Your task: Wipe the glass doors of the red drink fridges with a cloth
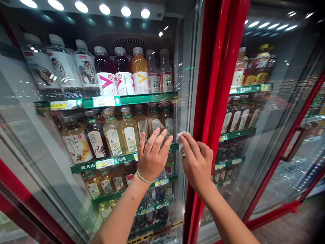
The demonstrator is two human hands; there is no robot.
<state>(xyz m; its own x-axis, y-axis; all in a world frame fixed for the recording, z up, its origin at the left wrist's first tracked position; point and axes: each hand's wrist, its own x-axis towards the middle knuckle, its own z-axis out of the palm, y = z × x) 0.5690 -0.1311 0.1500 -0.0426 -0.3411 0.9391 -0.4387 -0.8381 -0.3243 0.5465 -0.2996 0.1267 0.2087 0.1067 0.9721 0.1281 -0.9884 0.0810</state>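
Note:
A tall glass door [186,84] of a drinks fridge fills the middle of the head view, edged on its right by a red frame [215,81]. My left hand [154,154] is raised against the glass with its fingers spread and nothing in it; a thin pale band circles that wrist. Close by on the right, my right hand [196,159] pinches a crumpled white tissue [181,142] near the glass edge beside the red frame. Part of the tissue is hidden behind the fingers.
Behind the glass, bottled drinks [124,71] stand on several shelves with green price strips [149,98]. To the right is another fridge door with a dark red handle [293,145]. Grey floor [279,222] shows at the lower right.

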